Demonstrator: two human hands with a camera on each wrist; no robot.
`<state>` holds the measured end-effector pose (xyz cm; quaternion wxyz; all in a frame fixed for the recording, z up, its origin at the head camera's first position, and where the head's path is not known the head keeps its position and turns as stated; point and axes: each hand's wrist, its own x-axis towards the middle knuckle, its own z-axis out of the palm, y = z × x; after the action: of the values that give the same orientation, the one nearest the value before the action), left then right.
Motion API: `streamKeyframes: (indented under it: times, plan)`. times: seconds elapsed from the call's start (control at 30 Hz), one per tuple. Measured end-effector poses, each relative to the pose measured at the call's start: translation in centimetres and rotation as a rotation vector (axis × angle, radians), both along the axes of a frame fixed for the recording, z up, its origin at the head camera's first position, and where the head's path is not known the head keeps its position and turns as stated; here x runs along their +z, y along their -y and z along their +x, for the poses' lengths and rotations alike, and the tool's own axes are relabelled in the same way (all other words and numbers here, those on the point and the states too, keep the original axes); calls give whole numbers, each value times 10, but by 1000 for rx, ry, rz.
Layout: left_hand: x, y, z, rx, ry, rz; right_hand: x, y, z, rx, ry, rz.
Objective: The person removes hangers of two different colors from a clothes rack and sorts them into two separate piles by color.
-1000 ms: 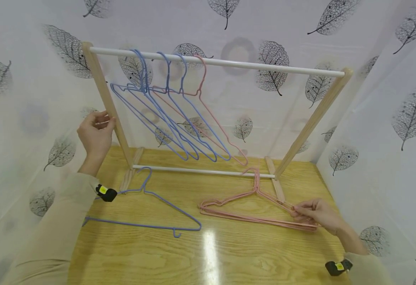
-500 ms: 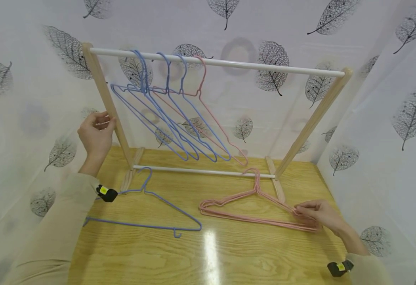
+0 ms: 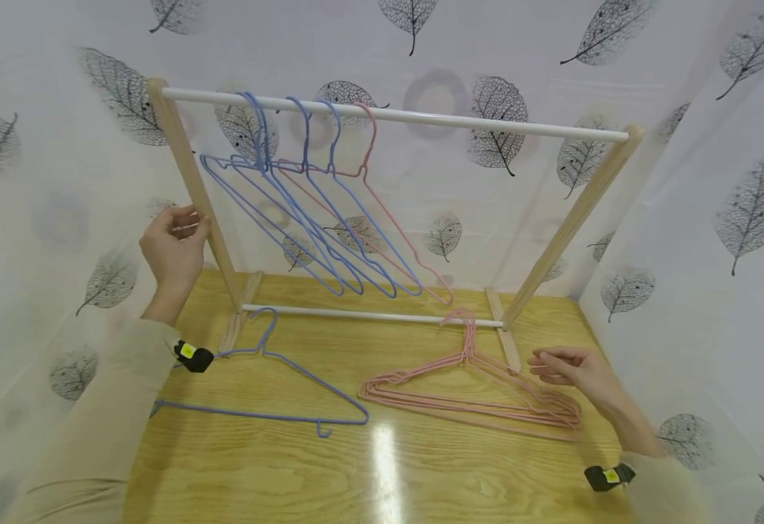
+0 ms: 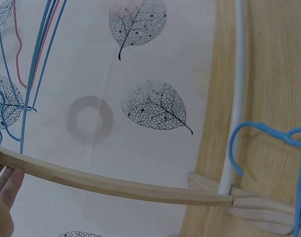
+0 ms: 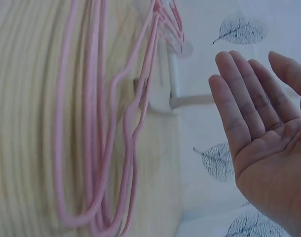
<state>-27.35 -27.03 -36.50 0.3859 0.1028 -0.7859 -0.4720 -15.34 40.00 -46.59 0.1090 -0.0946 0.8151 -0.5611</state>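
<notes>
My left hand (image 3: 175, 244) holds the left wooden post (image 3: 188, 167) of a clothes rack, thumb on one side and fingers on the other; the left wrist view shows the post (image 4: 116, 186) between them. My right hand (image 3: 575, 371) is raised over the right end of a stack of pink clothes hangers (image 3: 467, 342), holding nothing. In the right wrist view its palm (image 5: 274, 153) is open with fingers extended, apart from the pink wires (image 5: 90, 123). The stack lies on the table, its hangers slightly fanned out.
On the rack's white top rod (image 3: 487, 124) hang several blue hangers (image 3: 306, 138) and one pink hanger (image 3: 372, 138), toward the left. A blue hanger (image 3: 251, 415) lies on the wooden table (image 3: 290, 473) at left. Leaf-patterned sheeting (image 3: 683, 218) surrounds the table.
My right hand has let go of the pink hangers and lifted up off them. The stack has dropped and spread apart. The left hand stays on the post.
</notes>
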Motion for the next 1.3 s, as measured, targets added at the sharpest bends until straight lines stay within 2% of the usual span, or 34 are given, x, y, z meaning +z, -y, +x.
streamKeyframes:
  times: [0.27,0.47,0.83,1.17,1.3]
  plan:
    - [0,0,0,-1,15,-4,12,44,-19,-28,-94,-156]
    - [0,-1,0,0,6,-10,23,80,-31,-43,-197,-281]
    - [-1,1,-2,2,-9,3,48,136,-46,-35,-284,-470]
    - [-1,2,0,3,-9,-8,70,180,-55,-84,-386,-506]
    - [-1,2,0,1,-10,-13,81,197,-55,-104,-381,-491]
